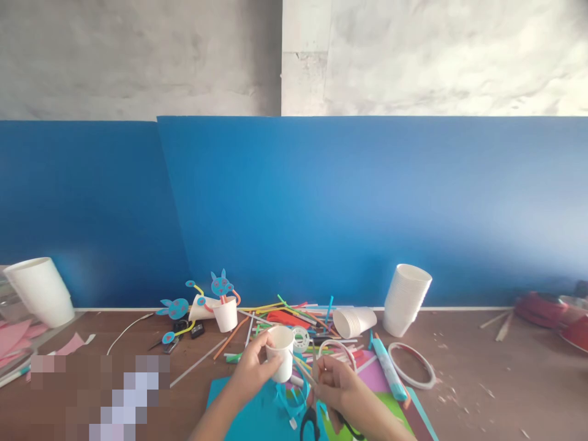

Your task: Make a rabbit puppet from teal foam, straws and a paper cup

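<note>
My left hand [255, 366] is closed around a white paper cup [281, 361], which stands upright with its mouth facing up. To its right, my right hand [339, 383] grips a pair of scissors [309, 422] with black handles. The handles hang below the fingers. A blade points up, and a slim pointed piece, seemingly the other blade, reaches the cup's right side; whether it touches the wall I cannot tell. Under both hands lie blue paper [243, 416] and curled blue paper scraps [294, 404].
Behind the hands spreads a pile of coloured straws [294, 315] with a white tape roll [301, 338]. Stacked cups [407, 300] stand at right; more cups [356, 321] lie sideways. A finished cup figure [225, 313] stands left. A blue tube [388, 367] lies beside a white ring [412, 365].
</note>
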The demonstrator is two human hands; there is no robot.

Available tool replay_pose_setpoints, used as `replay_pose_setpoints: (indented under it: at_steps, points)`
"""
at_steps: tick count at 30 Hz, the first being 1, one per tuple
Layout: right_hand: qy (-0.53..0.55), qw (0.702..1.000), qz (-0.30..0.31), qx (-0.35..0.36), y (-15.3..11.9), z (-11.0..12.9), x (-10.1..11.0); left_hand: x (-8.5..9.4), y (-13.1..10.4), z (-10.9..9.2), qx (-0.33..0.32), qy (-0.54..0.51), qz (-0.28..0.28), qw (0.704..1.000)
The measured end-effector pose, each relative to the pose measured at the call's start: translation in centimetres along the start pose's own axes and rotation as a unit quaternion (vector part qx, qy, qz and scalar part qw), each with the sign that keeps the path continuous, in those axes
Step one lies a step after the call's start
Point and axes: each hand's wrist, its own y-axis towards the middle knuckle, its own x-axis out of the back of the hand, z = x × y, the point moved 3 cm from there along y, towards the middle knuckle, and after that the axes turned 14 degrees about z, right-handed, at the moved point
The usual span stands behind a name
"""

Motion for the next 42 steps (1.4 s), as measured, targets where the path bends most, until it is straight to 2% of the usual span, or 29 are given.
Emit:
replay_pose_setpoints:
  at_steps: [5, 11, 19, 25, 31, 34, 42]
  points:
    - [-0.023, 0.999, -0.010, -0.022, 0.0, -0.1, -0.3, 0.2, 0.0, 0.4, 0.001, 0.015, -0.008, 1.000]
    - [-0.026, 0.999, -0.009, -0.047, -0.1, 0.5, -0.8, -0.1, -0.4, -0.5, -0.003, 0.051, -0.005, 0.999]
    - [-0.013, 0.998, 0.001, -0.064, 0.2, 0.0, -1.0, -0.2, -0.4, -0.9, -0.018, 0.024, 0.009, 1.000]
    - [0.002, 0.998, 0.027, -0.065, 0.3, 0.1, -1.0, 0.1, -0.4, -0.7, -0.024, 0.061, 0.006, 0.998]
    - [0.031, 0.997, 0.031, -0.059, 0.4, 0.1, -0.9, 0.1, -0.6, -1.7, -0.014, 0.090, 0.021, 0.996]
    - [0.042, 0.996, 0.047, -0.057, 0.6, 0.0, -0.9, 0.1, -0.7, -2.2, -0.008, 0.107, 0.021, 0.994]
    - [0.055, 0.996, 0.043, -0.054, 0.9, -0.4, -0.8, 0.1, -0.7, -2.8, 0.009, 0.127, 0.010, 0.992]
